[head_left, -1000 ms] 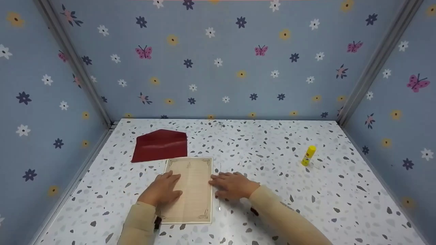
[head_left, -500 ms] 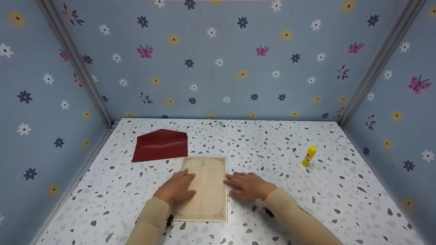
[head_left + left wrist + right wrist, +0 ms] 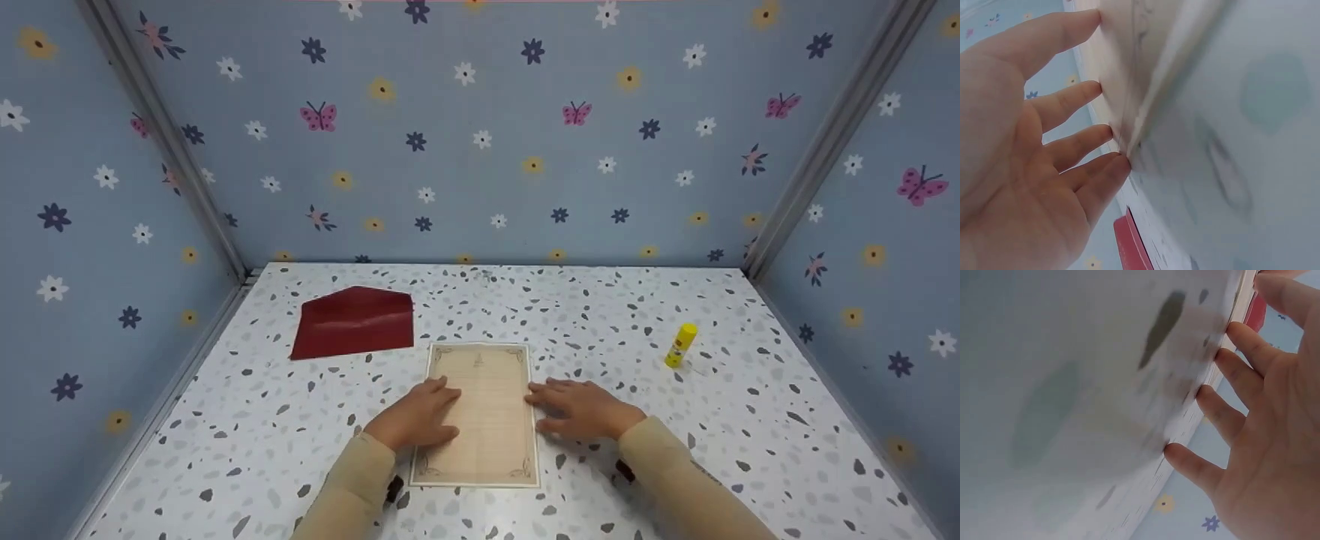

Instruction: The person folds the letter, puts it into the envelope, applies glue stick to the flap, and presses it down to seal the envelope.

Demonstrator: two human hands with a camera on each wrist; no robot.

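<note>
Red envelope (image 3: 352, 326), back left on desk (image 3: 600, 315). Left hand (image 3: 416, 414), fingers extended, tips on left side of cream sheet (image 3: 491, 420). Sheet flat, shifted rightward within last second: now apart from envelope, nearer desk's middle. Right hand (image 3: 581, 409), fingers spread, at sheet's right edge. Yellow glue stick (image 3: 680, 346), farther right.

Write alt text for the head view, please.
A person's left hand rests on a beige paper, the right hand at its right edge, on a speckled table. A red envelope is at left, a yellow glue stick at right.
</note>
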